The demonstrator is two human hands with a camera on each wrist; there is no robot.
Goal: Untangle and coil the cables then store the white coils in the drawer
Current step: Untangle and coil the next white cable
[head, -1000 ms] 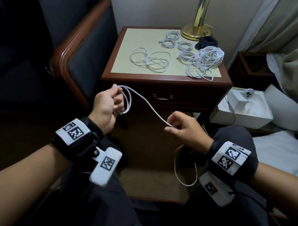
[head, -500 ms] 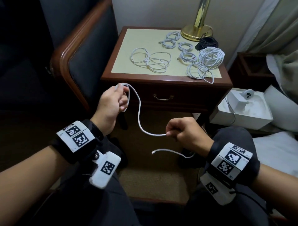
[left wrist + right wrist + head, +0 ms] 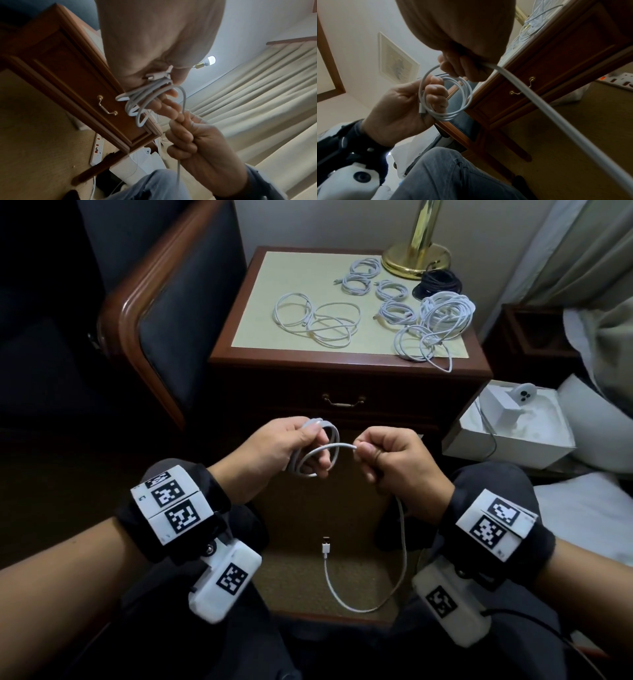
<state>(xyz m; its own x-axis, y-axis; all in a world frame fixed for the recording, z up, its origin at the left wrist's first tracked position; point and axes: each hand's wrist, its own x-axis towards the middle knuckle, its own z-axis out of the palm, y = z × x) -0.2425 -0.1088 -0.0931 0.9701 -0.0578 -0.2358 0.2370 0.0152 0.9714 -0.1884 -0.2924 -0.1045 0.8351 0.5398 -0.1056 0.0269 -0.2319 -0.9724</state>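
Cable in hand: the thin white charging cable sits in front of the closed wooden drawer, most of it wound into a small coil.
What has changed: a second ago the cable ran stretched between my hands; now they are close together with several loops stacked, and only a short tail ending in a plug hangs below. I judge one or two more wraps finish this coil.
Left hand: clenched around the loops, fingers threaded through the coil.
Right hand: pinching the free run beside the coil, feeding it across.
Tabletop: small finished white coils at the back, a loose white tangle on the right, two slack white loops in the middle, a black coil by the brass lamp base.
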